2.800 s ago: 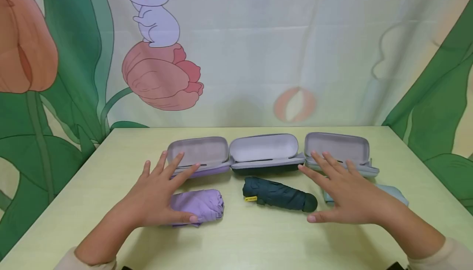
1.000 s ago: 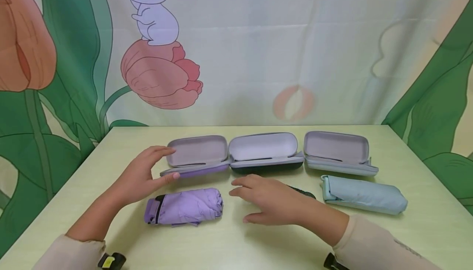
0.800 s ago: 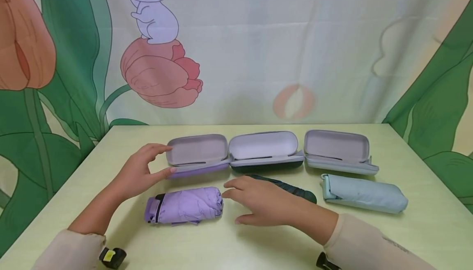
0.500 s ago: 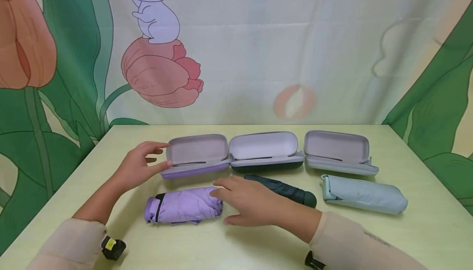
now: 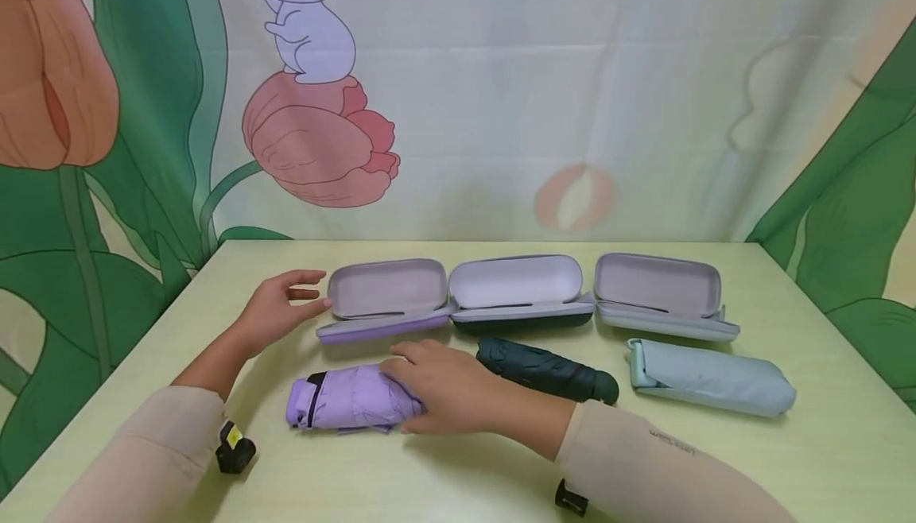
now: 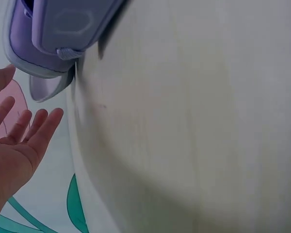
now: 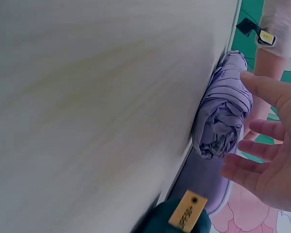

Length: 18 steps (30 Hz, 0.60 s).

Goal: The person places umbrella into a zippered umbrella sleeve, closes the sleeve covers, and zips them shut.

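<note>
A printed curtain (image 5: 487, 110) hangs behind the table (image 5: 823, 459). The purple umbrella (image 5: 354, 400) lies folded on the table, with an open purple case (image 5: 390, 291) behind it. The right hand (image 5: 447, 388) is positioned over the right end of the purple umbrella: fingers extended and separated, thumb apart, no grip formed. Contact with the fabric cannot be confirmed. The left hand (image 5: 279, 308) is behind and left of the purple umbrella, beside the purple case; its fingers are extended, its thumb is apart and it holds nothing. Whether the thumb touches the case cannot be determined.

The right hand conceals the right end of the purple umbrella from the head camera; the right wrist view exposes that end. Right of the purple umbrella, the right forearm (image 5: 533, 418) partly covers a dark green umbrella (image 5: 540, 368). The left wrist view crops the left hand.
</note>
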### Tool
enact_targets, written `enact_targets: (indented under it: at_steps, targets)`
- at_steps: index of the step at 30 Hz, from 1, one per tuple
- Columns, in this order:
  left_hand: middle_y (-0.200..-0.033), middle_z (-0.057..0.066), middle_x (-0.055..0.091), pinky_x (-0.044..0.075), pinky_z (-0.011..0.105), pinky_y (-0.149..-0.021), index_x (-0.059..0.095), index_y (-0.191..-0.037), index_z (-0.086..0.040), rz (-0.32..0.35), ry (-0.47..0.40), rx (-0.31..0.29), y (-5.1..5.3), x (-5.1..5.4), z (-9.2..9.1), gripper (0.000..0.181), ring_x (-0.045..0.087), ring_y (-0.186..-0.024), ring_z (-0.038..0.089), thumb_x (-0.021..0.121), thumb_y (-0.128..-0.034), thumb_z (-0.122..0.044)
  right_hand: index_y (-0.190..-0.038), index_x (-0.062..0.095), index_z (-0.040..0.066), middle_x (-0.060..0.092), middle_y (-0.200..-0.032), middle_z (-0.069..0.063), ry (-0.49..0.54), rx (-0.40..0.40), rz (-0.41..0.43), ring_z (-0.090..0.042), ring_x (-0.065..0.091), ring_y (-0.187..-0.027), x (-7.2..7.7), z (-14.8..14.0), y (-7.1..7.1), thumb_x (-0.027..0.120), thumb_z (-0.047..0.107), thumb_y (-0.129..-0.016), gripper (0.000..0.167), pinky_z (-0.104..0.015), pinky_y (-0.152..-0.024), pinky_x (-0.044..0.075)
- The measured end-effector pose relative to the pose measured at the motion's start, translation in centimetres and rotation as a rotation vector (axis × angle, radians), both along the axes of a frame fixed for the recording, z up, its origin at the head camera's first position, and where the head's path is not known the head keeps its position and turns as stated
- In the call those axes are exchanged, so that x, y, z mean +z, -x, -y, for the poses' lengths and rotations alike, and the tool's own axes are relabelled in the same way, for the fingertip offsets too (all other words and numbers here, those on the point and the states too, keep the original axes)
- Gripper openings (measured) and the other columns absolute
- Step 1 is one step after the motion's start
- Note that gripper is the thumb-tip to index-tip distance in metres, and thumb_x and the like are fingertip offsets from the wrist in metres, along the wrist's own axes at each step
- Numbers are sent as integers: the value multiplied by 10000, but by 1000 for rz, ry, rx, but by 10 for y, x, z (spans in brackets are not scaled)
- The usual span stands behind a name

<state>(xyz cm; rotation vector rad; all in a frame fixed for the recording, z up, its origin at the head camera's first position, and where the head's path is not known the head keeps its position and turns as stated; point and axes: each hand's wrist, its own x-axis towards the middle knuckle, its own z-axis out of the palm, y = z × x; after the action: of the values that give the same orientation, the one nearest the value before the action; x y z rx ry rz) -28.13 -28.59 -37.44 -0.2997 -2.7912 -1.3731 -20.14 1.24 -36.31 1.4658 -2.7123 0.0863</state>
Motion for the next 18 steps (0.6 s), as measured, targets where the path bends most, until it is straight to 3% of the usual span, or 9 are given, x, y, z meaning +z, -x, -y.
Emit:
enact_targets:
  at_steps: [5, 9, 18]
  targets:
    - [-1465, 307, 343, 548, 389, -838, 327, -1486, 28, 119, -137, -25, 16, -3, 2, 626, 466, -1264, 448, 630, -948, -75, -1387, 506, 154, 508, -1367, -34, -7, -26, 29, -203, 487, -1226, 0, 15, 5, 772, 460, -805, 709, -325, -939, 477]
    - [-1485, 322, 299, 536, 431, -854, 259, -1523, -3, 196, -192, -38, 27, -6, 3, 666, 460, -1256, 472, 599, -949, -7, -1392, 506, 171, 530, -1337, -10, -30, -47, 26, -189, 525, -1159, -3, 25, 9, 784, 476, -783, 736, -315, -873, 498]
    - [-1410, 337, 370, 541, 453, -837, 262, -1517, 12, 260, -240, -18, 38, -11, 0, 674, 535, -1152, 422, 590, -929, 47, -1334, 543, 186, 597, -1127, 15, -68, -123, 24, -160, 581, -964, -5, 37, 9, 827, 478, -711, 744, -307, -691, 506]
